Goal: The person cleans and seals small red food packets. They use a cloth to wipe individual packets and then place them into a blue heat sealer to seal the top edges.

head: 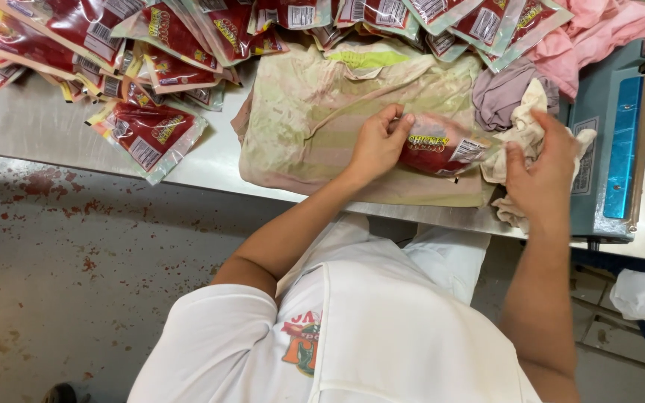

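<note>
Your left hand (378,144) pinches the red pouch (442,145) at its 9 o'clock end, long axis 9-to-3; your right hand (543,168), at 3 o'clock, clutches a cream rag (520,134).

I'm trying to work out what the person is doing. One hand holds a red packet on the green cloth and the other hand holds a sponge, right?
Not a sponge. The head view shows the right hand holding a crumpled cream rag. The left hand does hold a red packet on the green cloth.
</note>
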